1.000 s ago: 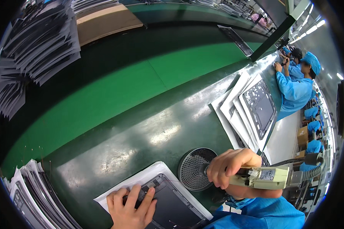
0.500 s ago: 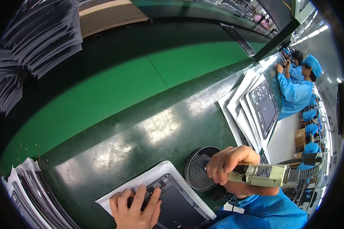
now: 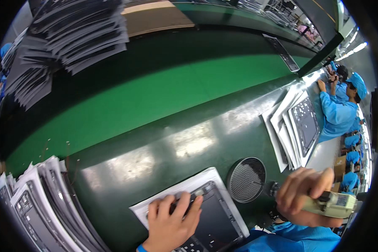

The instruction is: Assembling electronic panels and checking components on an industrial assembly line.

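Note:
My left hand (image 3: 172, 222) rests with outstretched, slightly bent fingers on the upper left of a dark flat device panel (image 3: 216, 214) with a thin metal frame. The panel lies on a white sheet (image 3: 155, 200) at the bench's near side. My right hand (image 3: 301, 193), a little smeared by motion, is wrapped round a cream-coloured electric screwdriver (image 3: 339, 205) held nearly level. Its tip end points left, toward a round black dish (image 3: 246, 179) with a dotted, grid-like inside. What lies under my left fingers is mostly hidden.
Stacked panels with white sheets stand at the near left (image 3: 50, 206) and far left (image 3: 84, 38). Another layered pile (image 3: 300, 126) lies at right, near a co-worker in blue (image 3: 338, 105). One narrow panel (image 3: 283, 52) lies across the green bench (image 3: 155, 88), beneath a dark post (image 3: 321, 54).
The whole view has shifted, so the bench things sit farther right. My right hand has drawn away from the dish to the right with the screwdriver. My left hand stays on the panel.

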The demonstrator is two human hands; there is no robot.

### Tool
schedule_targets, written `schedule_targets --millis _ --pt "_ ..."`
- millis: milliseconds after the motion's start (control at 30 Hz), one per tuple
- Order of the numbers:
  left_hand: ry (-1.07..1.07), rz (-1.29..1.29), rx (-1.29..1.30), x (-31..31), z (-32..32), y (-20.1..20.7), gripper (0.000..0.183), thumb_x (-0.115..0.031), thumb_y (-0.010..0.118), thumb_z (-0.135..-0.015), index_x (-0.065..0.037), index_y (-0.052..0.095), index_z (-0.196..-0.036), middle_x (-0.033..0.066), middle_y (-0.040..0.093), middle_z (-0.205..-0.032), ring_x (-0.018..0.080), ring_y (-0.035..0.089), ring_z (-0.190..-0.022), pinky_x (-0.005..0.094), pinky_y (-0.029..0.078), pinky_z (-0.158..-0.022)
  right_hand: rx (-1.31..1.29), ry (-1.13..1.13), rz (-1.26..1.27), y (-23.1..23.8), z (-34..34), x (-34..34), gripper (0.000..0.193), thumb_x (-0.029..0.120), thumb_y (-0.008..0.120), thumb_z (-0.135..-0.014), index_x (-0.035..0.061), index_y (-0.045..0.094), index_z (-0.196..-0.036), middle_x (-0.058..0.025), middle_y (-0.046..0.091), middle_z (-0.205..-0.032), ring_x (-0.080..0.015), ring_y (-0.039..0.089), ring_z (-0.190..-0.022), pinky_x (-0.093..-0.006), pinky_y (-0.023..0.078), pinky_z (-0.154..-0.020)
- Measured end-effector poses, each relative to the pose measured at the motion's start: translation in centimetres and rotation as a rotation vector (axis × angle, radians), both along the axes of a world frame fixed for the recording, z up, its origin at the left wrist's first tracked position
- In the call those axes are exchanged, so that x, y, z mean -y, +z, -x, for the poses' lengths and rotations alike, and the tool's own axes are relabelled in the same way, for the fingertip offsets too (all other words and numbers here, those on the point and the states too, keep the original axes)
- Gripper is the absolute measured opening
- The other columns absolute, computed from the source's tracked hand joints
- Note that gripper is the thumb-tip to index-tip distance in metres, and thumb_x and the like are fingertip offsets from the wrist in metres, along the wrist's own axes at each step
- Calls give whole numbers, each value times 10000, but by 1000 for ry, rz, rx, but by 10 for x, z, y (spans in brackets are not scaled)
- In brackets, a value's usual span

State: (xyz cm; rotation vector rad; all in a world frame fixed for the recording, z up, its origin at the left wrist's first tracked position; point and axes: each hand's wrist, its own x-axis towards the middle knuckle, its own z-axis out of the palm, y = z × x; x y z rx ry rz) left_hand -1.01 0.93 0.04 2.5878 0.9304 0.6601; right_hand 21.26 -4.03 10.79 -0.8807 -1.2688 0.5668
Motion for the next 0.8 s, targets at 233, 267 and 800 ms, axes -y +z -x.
schedule_targets --millis 233,267,800 --pt "-23 -43 43 -3 7 -6 359 -276 735 -766 -164 708 -1106 35 591 -1153 259 515 -974 415 398 -807 -88 270 137 -20 35 -19 720 749 567 -804 53 497 -975 -70 617 -606 -206 619 -503 -373 546 -488" --pt "-4 -38 34 -4 9 -6 359 -276 735 -766 -164 708 -1106 35 591 -1153 259 515 -974 415 398 -807 -103 272 143 -33 39 -25 751 773 561 -787 49 499 -973 -75 608 -607 -204 604 -495 -366 527 -481" --pt "5 -62 21 -3 10 -7 325 -262 700 -772 -147 718 -1076 10 578 -1130 231 498 -978 393 395 -815 -243 144 12 -77 62 -36 1084 928 513 -608 -117 530 -897 -90 562 -589 -164 550 -492 -269 481 -468"
